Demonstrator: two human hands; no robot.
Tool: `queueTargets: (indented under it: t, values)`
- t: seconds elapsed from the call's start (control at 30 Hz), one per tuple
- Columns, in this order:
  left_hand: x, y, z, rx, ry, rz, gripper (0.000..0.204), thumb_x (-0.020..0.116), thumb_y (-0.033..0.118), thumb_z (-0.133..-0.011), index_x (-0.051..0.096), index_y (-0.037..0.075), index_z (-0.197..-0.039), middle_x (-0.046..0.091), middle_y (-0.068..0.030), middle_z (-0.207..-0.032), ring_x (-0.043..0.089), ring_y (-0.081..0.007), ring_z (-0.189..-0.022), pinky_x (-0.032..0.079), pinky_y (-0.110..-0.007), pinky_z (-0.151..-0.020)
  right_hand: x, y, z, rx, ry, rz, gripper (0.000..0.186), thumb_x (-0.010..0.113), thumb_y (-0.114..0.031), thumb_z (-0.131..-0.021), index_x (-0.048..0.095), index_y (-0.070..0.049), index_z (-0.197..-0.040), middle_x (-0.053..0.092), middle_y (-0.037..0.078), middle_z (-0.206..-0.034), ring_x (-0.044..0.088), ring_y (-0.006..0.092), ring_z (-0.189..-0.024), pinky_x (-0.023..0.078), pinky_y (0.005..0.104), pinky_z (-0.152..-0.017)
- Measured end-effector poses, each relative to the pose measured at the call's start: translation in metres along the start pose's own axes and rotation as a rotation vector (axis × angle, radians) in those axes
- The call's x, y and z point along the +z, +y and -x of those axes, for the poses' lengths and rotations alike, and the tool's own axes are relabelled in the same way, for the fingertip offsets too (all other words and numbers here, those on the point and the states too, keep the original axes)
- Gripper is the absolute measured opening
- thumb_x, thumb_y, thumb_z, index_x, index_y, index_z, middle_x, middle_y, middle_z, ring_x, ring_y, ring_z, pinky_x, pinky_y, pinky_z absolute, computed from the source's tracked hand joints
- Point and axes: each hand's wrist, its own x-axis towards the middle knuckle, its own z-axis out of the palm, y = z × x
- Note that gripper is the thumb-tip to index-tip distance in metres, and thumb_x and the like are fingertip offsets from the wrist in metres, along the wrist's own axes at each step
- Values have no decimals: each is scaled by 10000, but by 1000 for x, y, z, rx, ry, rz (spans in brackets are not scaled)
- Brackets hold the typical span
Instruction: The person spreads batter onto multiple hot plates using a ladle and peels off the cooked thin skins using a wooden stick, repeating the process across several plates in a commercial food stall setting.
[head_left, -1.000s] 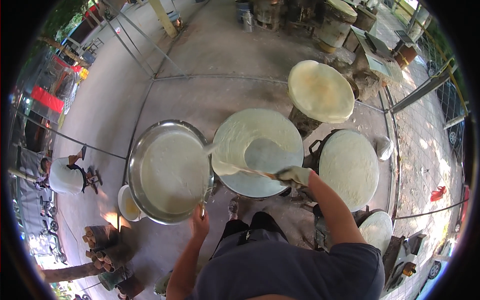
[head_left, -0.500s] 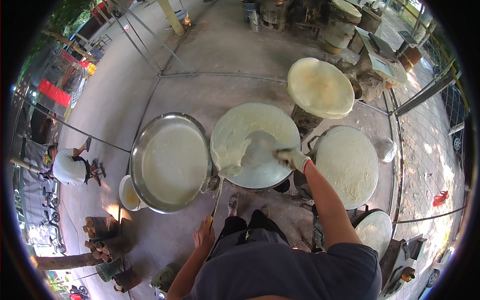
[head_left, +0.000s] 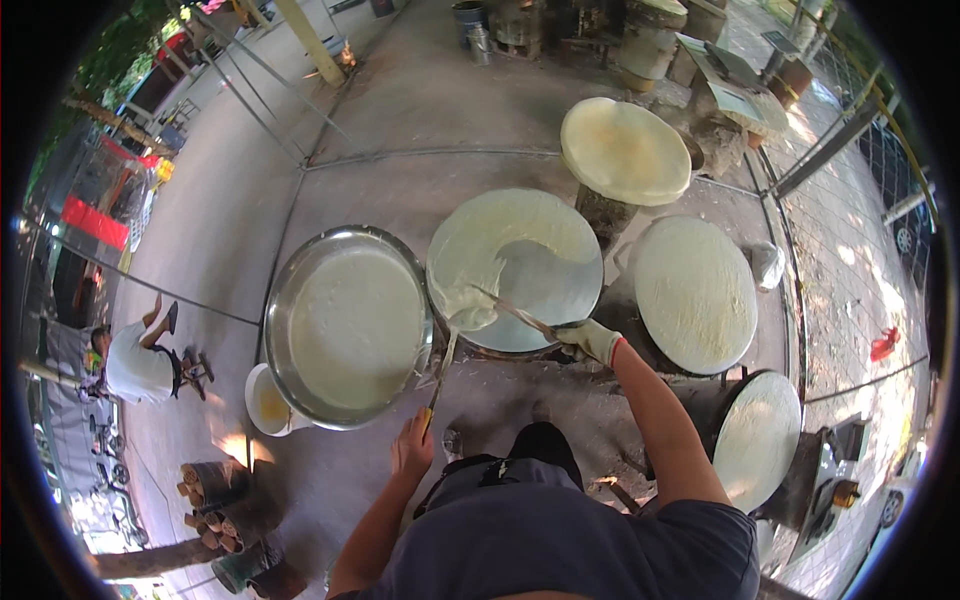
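My bare left hand (head_left: 412,448) is closed around the yellow grip of a long-handled ladle (head_left: 441,376). The ladle's batter-coated bowl lies over the near left part of a round griddle (head_left: 540,290). Pale batter (head_left: 520,215) covers the griddle's far and left area, while its middle and right show bare metal. In a white work glove with a red cuff, my right hand (head_left: 592,342) grips a thin spreading scraper (head_left: 520,314). Its far end reaches the ladle bowl and the wet batter there; whether they touch I cannot tell.
A wide metal basin (head_left: 272,345) of batter stands left, beside a white bucket (head_left: 256,405). Two batter-covered griddles (head_left: 695,295) (head_left: 758,440) are at right. Stacked flatbreads (head_left: 625,150) rest beyond. Log bundles (head_left: 215,485) lie lower left. A seated person (head_left: 140,360) is far left.
My right hand has moved slightly toward me, and the scraper, blurred before, now points left to the ladle bowl. The ladle remains at the griddle's near left, and the view has shifted slightly.
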Motion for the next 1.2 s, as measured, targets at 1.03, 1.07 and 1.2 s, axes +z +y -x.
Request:
queueTargets:
  t: [1.03, 1.07, 1.2]
  values:
    - [-188, -194, 74, -442, -164, 1322, 263, 487, 72, -914, 455, 81, -1175, 390, -7, -602, 325, -86, -358, 293, -240, -352, 335, 57, -94, -378, 968, -333, 235, 543, -227, -915, 595, -40, -1049, 494, -7, -639, 432, 103, -531, 360, 286, -500]
    - [-186, -192, 75, -456, -173, 1343, 253, 489, 71, -912, 457, 93, -1163, 388, -5, -604, 322, -83, -357, 292, -238, -351, 334, 69, -82, -270, 815, -317, 251, 537, -245, -915, 594, -41, -1050, 495, -2, -632, 435, 107, -523, 366, 284, -497]
    - [-180, -174, 77, -435, -211, 1357, 217, 488, 72, -915, 462, 112, -1126, 380, 1, -609, 323, -74, -361, 297, -229, -355, 288, 72, -47, -133, 927, -458, 348, 519, -298, -900, 597, -8, -1077, 594, 67, -720, 573, 208, -685, 448, 362, -638]
